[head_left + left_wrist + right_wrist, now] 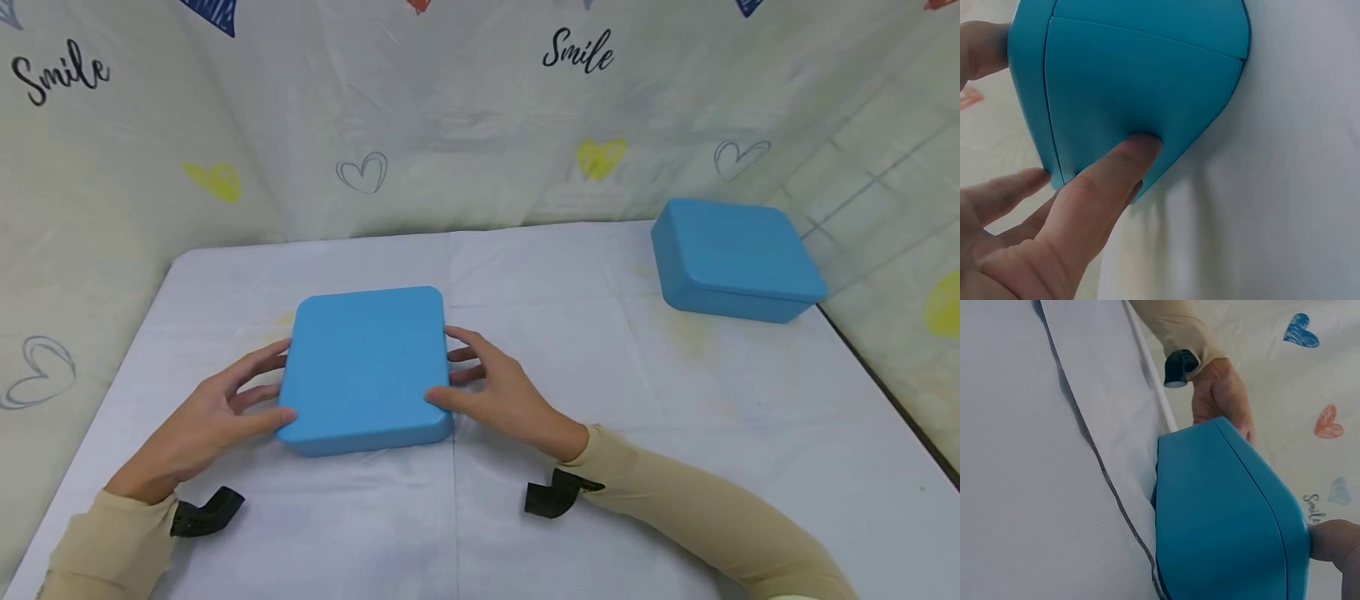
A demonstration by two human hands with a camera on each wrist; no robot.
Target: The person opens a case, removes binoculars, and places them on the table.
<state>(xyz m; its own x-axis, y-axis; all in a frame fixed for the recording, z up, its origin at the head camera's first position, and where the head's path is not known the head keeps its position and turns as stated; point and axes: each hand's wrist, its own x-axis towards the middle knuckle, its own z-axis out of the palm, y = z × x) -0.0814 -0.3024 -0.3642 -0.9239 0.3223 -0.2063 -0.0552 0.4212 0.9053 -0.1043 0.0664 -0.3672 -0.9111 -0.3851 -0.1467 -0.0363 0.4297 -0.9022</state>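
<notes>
A square blue box (pixel 367 367) with rounded corners lies flat on the white-covered table, left of centre. My left hand (pixel 213 408) holds its left side, the thumb at the near left corner and the fingers spread along the side wall. On the opposite side my right hand (pixel 502 392) grips the box, thumb over the top edge and fingers curved against the wall. A thin lid seam runs round the box (pixel 1129 81) in the left wrist view. From the right wrist, the blue box (pixel 1222 512) hides most of the far hand's fingers.
Another blue box (pixel 742 258), also lidded, stands at the table's back right corner. A pale printed curtain (pixel 465 108) hangs behind the table. Black wrist mounts (pixel 208 512) stick out from both sleeves. The white table cover (pixel 600 350) shows creases and faint stains.
</notes>
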